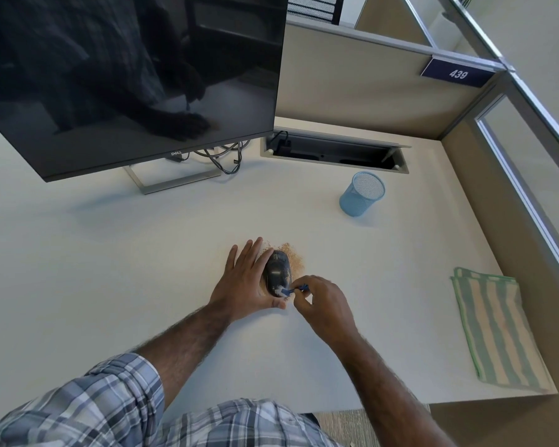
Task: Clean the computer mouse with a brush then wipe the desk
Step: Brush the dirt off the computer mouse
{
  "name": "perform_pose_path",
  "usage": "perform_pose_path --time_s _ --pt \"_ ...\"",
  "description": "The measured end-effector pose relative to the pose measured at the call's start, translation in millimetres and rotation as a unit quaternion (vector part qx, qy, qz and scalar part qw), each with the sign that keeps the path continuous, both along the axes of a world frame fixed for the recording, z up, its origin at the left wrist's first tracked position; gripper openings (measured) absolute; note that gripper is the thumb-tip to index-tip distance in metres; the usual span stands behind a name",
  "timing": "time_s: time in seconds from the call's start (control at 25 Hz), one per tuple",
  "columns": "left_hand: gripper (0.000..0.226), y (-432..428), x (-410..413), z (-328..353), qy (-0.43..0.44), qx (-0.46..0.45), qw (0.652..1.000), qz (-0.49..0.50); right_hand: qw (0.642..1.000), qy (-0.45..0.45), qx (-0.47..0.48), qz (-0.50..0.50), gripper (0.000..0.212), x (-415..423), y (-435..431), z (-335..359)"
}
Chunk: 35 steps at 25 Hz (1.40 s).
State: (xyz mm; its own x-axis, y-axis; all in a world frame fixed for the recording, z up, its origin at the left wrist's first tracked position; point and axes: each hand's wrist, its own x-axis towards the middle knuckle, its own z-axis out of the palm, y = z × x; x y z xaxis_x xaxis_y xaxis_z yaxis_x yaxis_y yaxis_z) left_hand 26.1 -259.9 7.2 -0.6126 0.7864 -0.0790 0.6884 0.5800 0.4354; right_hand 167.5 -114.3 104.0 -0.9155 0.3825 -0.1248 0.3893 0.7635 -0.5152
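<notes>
While the left hand holds the mouse on the white worktop, the right hand pinches a small blue brush. The brush's pale hairs touch the near end of the mouse. The left grip is closed on the mouse, with flat fingers along one side and the thumb tucked at the near end. The right grip is closed on the brush handle.

What could go wrong? Brown crumbs lie in a little heap at the far end of the mouse, right against it. I think a hard flick of the brush could throw them wide, and then there is more to wipe up. The mouse looks smooth and round, so a strong sideways push might make it slip out of the left grip. The brush is thin and could twist in the fingers. If the left hand slides, it could drag crumbs along with it.

The worktop is pale and flat. Well to the right of the mouse lies a folded green striped cloth, not yet used. Past the mouse and to the right stands a blue mesh cup. Past the mouse and to the left is a big dark screen, with cables behind it. Beyond the mouse there is an open slot in the worktop. Tan walls stand around, and a blue sign reads 439.
</notes>
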Motion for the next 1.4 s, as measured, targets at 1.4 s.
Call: perform_pose_path --time_s 1.4 --pt "0.131 -2 -1 0 0.013 -0.001 1.000 -0.006 0.996 0.034 -0.072 -0.052 0.012 -7 22 7"
